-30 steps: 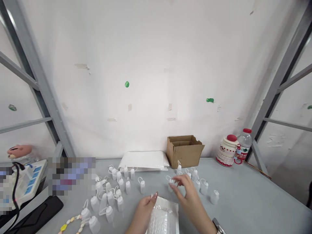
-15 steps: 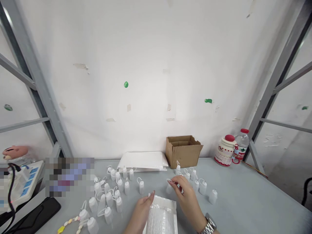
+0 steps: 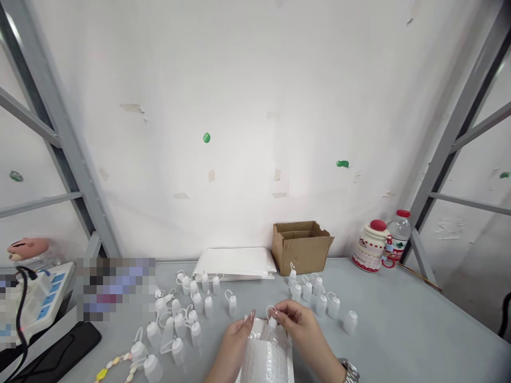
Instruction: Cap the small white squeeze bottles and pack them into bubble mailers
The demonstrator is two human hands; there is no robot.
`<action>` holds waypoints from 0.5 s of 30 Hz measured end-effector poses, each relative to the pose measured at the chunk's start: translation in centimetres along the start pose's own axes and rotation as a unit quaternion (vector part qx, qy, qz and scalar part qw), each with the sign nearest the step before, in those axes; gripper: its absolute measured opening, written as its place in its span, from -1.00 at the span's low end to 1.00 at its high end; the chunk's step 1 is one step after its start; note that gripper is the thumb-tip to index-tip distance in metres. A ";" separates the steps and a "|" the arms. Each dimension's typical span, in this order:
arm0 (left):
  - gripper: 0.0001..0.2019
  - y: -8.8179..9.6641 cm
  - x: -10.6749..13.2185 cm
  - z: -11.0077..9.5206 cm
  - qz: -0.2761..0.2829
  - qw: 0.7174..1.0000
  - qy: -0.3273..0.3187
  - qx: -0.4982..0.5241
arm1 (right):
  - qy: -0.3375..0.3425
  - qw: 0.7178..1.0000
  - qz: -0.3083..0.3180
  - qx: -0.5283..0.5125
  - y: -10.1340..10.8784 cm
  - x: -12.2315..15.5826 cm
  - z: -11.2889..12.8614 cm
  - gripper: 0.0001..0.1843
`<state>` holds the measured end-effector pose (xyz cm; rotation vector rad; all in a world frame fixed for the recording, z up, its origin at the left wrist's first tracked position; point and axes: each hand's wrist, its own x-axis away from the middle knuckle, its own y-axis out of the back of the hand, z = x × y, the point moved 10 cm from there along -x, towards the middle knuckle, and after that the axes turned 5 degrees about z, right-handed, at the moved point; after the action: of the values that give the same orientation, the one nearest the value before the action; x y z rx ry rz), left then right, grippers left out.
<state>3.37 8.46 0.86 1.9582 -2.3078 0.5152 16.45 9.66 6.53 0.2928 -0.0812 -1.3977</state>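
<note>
My left hand [image 3: 233,346] grips the top left edge of a white bubble mailer [image 3: 266,357] that lies at the table's near edge. My right hand [image 3: 303,335], with a metal watch on the wrist, pinches a small white squeeze bottle [image 3: 272,323] right over the mailer's mouth. Several more small white bottles with looped caps [image 3: 179,319] stand and lie to the left. Another group of bottles [image 3: 319,300] stands to the right, in front of the box.
A stack of white mailers [image 3: 235,263] lies by the wall, beside an open cardboard box [image 3: 301,246]. A red-lidded jar [image 3: 371,246] and a water bottle [image 3: 397,231] stand at the right. At the left lie a black phone [image 3: 59,354], a power strip [image 3: 46,298] and a bead string [image 3: 114,367].
My right hand picked a small bottle from the right group and brought it left and nearer, over the mailer's opening. My left hand stayed on the mailer's edge.
</note>
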 end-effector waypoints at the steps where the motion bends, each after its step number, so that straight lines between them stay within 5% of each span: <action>1: -0.43 0.2 0.1 -0.1 -0.009 1.000 -0.004 -0.003 | -0.006 1.000 0.010 -0.008 -0.3 0.0 -0.2 -0.71; 8: -0.48 0.2 0.6 -1.0 -0.018 1.000 -0.019 0.002 | -0.034 0.995 0.083 0.031 -2.4 0.8 -0.7 -0.89; 15: -0.45 0.1 -0.4 0.1 0.008 0.999 -0.027 -0.017 | 0.023 0.960 0.222 0.168 -4.4 1.8 0.9 -0.70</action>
<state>3.38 8.81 0.68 1.9624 -2.3500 0.4259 12.34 7.11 6.11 0.5534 -0.3286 -0.9251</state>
